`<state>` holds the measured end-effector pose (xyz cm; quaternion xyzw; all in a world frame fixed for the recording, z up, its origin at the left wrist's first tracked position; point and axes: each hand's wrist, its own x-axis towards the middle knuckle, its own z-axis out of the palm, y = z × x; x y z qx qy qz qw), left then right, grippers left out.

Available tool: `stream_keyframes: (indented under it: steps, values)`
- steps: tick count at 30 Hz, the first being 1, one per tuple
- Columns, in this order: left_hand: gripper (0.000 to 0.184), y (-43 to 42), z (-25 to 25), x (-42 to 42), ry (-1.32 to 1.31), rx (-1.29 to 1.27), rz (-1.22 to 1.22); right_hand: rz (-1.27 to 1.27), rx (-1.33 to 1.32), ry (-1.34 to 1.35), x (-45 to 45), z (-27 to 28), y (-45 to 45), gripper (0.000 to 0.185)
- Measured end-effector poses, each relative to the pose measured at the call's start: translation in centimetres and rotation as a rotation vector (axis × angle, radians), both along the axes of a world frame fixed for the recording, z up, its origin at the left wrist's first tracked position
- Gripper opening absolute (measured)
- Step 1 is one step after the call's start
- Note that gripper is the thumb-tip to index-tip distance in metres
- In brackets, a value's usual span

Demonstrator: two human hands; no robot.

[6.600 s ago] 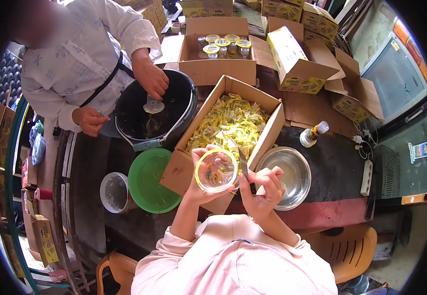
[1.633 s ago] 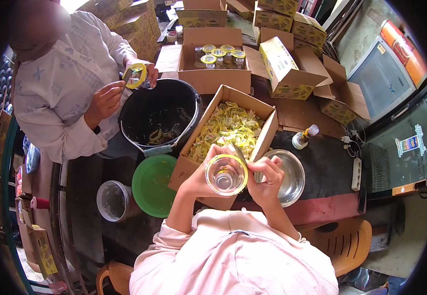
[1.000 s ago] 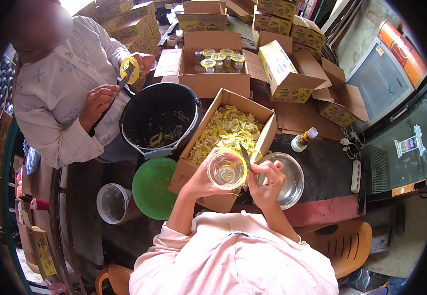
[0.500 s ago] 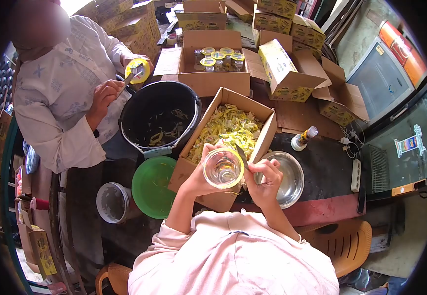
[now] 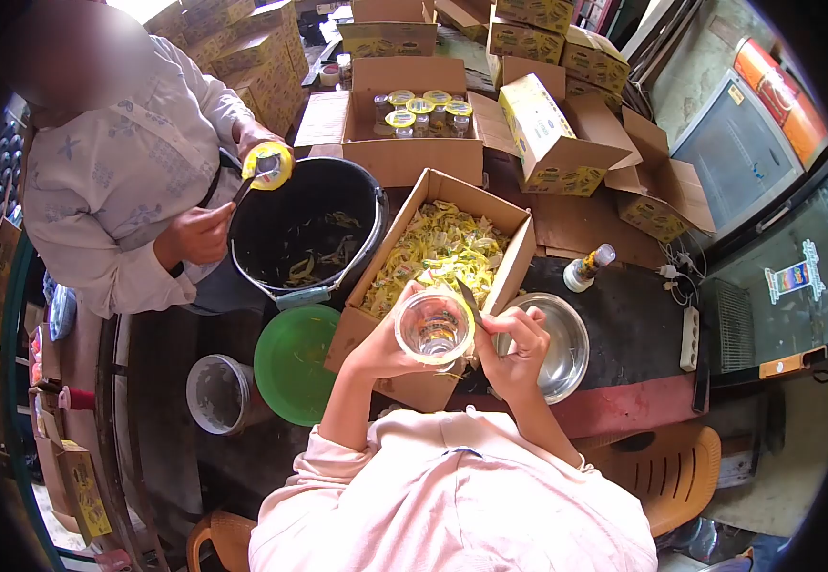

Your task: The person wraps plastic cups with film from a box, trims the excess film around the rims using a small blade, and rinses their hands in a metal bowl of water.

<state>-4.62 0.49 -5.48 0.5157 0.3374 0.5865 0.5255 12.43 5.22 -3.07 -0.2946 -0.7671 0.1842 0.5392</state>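
Note:
My left hand (image 5: 382, 345) is wrapped around a clear plastic cup (image 5: 430, 336), its mouth turned up towards me. A yellow strip shows along part of the cup's rim. Pinched in my right hand (image 5: 517, 357) is a knife (image 5: 471, 303), its dark blade against the right side of the rim. Beneath both hands, a cardboard box (image 5: 519, 250) holds a heap of yellow and whitish film strips (image 5: 447, 238). Across from me at the left, another person (image 5: 118, 181) holds a yellow-lidded cup (image 5: 268, 166) and a knife over a black bucket (image 5: 376, 224).
A green basin (image 5: 285, 367) and a grey-white bucket (image 5: 221, 393) stand at the left. To the right are a metal bowl (image 5: 566, 348), a small bottle (image 5: 585, 270) and a power strip (image 5: 690, 340). Farther back, an open carton (image 5: 414, 164) holds several yellow-lidded cups.
The other person's knife hand has moved down, and their cup has tilted and dropped slightly. My cup has turned a little, with less yellow along its rim; my hands stay nearly in place.

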Motion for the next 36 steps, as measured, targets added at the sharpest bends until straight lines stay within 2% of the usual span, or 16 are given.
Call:
stream_keyframes:
  steps: [5, 8, 11, 14, 17, 20, 23, 29, 32, 36]
  values:
    - [0.075, 0.0, -0.1, -0.3, -0.016, -0.002, -0.051, 0.03, -0.026, 0.001, -0.2, 0.2, 0.3, 0.014]
    - [0.069, 0.5, -1.5, -1.2, 0.251, 0.138, 0.049, 0.015, -0.034, -0.008, -0.2, -0.1, -0.1, 0.014]
    - [0.066, 0.2, 0.1, -0.9, 0.164, 0.097, -0.002, 0.007, -0.033, -0.018, -0.3, -0.1, -0.3, 0.014]
    - [0.072, 0.3, -0.2, -0.8, 0.156, 0.039, -0.066, 0.029, -0.043, -0.005, -0.3, 0.0, -0.2, 0.014]
    - [0.067, 0.5, -0.2, -1.1, 0.21, 0.102, -0.066, 0.037, -0.064, 0.007, -0.3, 0.1, -0.1, 0.014]
    - [0.062, 0.5, -0.1, -0.8, 0.417, 0.179, 0.049, 0.036, -0.073, 0.016, -0.1, -0.1, -0.5, 0.014]
    - [0.059, 0.3, 0.0, -0.9, 0.409, 0.158, -0.009, 0.032, -0.085, 0.01, -0.4, 0.1, -0.5, 0.014]
    - [0.059, 0.0, -0.3, -0.4, 0.07, 0.087, 0.033, 0.04, -0.096, 0.01, -0.5, 0.0, -0.7, 0.013]
    - [0.067, 0.2, -0.2, -0.3, -0.031, 0.075, -0.032, 0.005, -0.067, 0.014, -0.4, -0.2, -0.7, 0.013]
    - [0.067, 0.3, -0.1, 0.1, 0.103, 0.179, 0.119, -0.059, 0.034, -0.016, -0.4, 0.4, -1.0, 0.015]
